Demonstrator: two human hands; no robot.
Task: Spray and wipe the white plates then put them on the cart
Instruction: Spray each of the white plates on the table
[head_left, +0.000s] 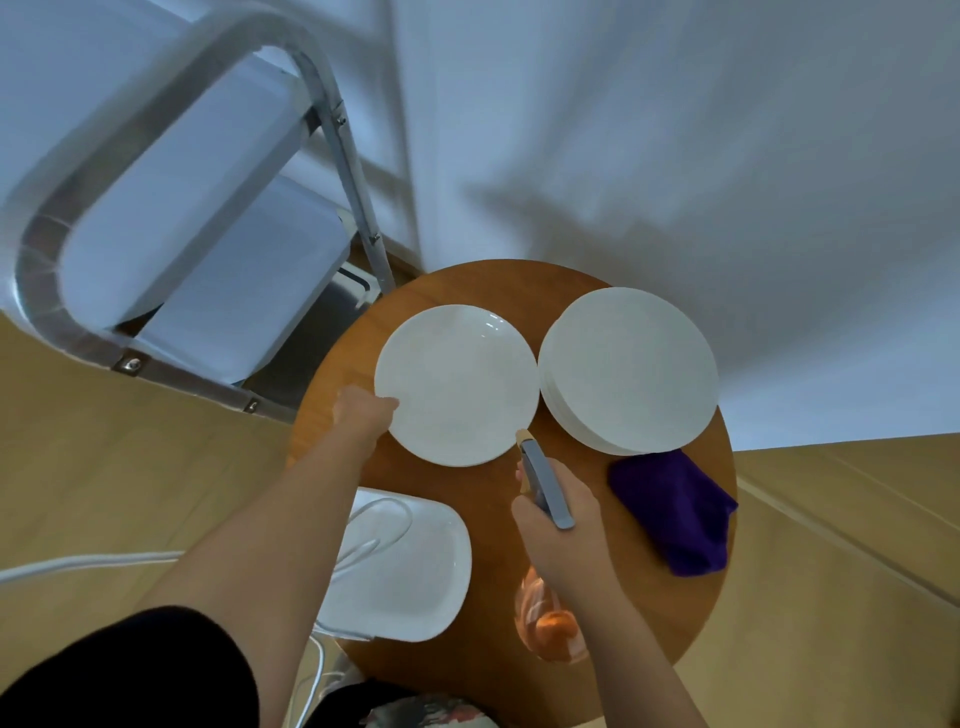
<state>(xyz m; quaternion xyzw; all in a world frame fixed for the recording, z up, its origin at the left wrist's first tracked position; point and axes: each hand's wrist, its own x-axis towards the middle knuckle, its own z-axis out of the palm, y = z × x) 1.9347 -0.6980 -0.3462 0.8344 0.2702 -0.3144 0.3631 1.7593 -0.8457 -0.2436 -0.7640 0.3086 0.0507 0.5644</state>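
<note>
Two hands at work over round wooden surface. L hand grips the 8 o'clock rim of a single white plate, fingers under the edge. R hand clamped round spray bottle, nozzle aimed at that plate's 5 o'clock edge. Plate stack just beside it at 3 o'clock. Purple cloth at stack's 5 o'clock, touching it. Cart at 10 o'clock, off the surface; white square dish near surface's 8 o'clock edge.
</note>
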